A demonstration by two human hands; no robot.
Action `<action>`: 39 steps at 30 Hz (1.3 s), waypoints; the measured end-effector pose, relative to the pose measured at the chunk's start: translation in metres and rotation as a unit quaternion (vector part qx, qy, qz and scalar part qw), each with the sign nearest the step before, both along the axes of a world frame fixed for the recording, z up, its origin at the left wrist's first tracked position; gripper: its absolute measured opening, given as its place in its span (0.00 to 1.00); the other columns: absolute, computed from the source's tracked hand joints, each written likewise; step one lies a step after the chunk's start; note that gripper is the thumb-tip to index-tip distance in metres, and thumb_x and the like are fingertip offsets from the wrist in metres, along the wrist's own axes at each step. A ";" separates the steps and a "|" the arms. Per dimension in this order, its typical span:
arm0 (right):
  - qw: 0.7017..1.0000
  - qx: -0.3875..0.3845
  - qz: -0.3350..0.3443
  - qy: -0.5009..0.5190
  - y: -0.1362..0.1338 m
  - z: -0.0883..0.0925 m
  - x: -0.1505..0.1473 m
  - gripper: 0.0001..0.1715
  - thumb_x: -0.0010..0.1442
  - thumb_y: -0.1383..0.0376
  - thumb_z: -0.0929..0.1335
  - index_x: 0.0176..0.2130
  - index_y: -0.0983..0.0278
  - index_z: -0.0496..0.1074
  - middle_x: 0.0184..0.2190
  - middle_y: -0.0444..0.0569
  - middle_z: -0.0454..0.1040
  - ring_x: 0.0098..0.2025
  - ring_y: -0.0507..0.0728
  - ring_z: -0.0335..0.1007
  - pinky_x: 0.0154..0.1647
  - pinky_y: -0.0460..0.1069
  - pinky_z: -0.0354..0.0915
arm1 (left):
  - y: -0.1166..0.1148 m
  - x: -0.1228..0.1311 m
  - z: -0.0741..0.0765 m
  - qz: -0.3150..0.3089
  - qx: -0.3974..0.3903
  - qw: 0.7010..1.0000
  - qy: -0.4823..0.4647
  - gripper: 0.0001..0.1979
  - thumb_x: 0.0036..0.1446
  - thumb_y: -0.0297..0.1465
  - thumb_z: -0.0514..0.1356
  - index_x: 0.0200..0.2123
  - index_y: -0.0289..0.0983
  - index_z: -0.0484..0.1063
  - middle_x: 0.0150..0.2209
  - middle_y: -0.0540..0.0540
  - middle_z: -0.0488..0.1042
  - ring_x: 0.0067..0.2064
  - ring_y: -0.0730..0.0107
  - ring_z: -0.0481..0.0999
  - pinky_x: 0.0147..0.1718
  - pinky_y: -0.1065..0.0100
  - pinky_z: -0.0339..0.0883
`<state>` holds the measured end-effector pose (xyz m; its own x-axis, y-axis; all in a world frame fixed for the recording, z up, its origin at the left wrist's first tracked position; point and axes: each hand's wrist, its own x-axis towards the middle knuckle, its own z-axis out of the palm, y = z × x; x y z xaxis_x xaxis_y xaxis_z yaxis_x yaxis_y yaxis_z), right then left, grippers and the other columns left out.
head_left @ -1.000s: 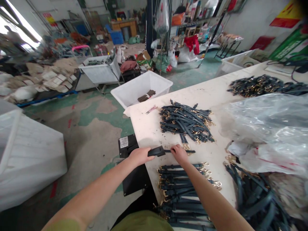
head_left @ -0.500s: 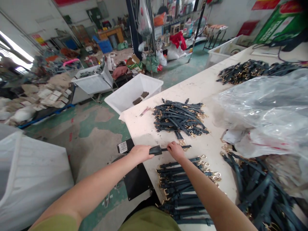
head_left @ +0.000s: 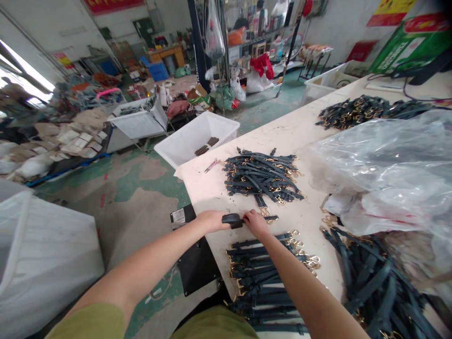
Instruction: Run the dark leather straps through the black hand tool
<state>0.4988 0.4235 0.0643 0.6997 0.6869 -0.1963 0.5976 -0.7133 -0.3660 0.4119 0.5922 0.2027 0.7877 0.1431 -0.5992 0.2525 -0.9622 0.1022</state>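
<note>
My left hand (head_left: 211,220) is closed on a small black tool (head_left: 233,220) at the near left edge of the white table (head_left: 282,136). Right beside it, my right hand (head_left: 255,222) pinches a dark strap (head_left: 269,218) with a gold clasp, its end meeting the tool. Just below my hands lies a neat row of dark straps with gold clasps (head_left: 264,268). Beyond my hands sits a loose pile of the same straps (head_left: 261,178).
A clear plastic bag (head_left: 388,165) covers the table's right side, with larger dark straps (head_left: 374,287) in front of it and another strap pile (head_left: 367,110) at the far end. A white bin (head_left: 197,136) stands on the floor past the table's corner. A black plate (head_left: 196,263) hangs by the table's edge.
My hands have come closer together, the tool now drawn up against my right hand. The view has shifted slightly; the piles have not moved.
</note>
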 end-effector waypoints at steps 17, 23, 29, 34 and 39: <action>0.985 -0.101 0.137 -0.032 0.036 0.023 -0.030 0.10 0.56 0.63 0.60 0.37 0.64 0.65 0.37 0.51 0.66 0.37 0.54 0.63 0.36 0.46 0.54 | 0.048 -0.128 0.017 0.110 -0.029 0.993 -0.041 0.22 0.48 0.49 0.47 0.42 0.46 0.65 0.36 0.48 0.73 0.36 0.63 0.71 0.28 0.70 0.59; 0.996 -0.055 0.062 -0.022 0.026 0.013 -0.046 0.14 0.57 0.62 0.58 0.43 0.63 0.61 0.40 0.50 0.64 0.36 0.52 0.64 0.34 0.45 0.56 | 0.047 -0.152 0.010 0.112 -0.050 0.992 -0.018 0.24 0.47 0.50 0.48 0.45 0.46 0.63 0.37 0.47 0.73 0.36 0.62 0.72 0.30 0.68 0.60; 0.991 -0.117 -0.040 -0.042 0.032 0.018 -0.017 0.16 0.56 0.62 0.60 0.44 0.64 0.62 0.40 0.53 0.64 0.39 0.55 0.63 0.36 0.46 0.56 | 0.049 -0.152 0.012 0.117 -0.038 0.992 -0.026 0.24 0.47 0.50 0.48 0.46 0.47 0.62 0.38 0.48 0.73 0.38 0.63 0.71 0.32 0.69 0.61; 0.984 -0.135 0.086 -0.081 0.037 0.021 -0.020 0.12 0.57 0.69 0.57 0.40 0.64 0.64 0.37 0.53 0.65 0.38 0.55 0.63 0.36 0.48 0.55 | 0.051 -0.151 0.016 0.125 -0.043 0.991 -0.033 0.24 0.47 0.50 0.48 0.46 0.48 0.62 0.38 0.49 0.73 0.38 0.63 0.71 0.32 0.69 0.61; 0.975 -0.115 0.175 -0.080 0.024 0.014 -0.060 0.13 0.57 0.68 0.57 0.41 0.62 0.63 0.39 0.53 0.63 0.39 0.56 0.62 0.37 0.48 0.55 | 0.050 -0.149 0.015 0.110 -0.043 0.993 -0.014 0.24 0.47 0.50 0.48 0.46 0.47 0.63 0.36 0.48 0.73 0.36 0.63 0.72 0.29 0.69 0.61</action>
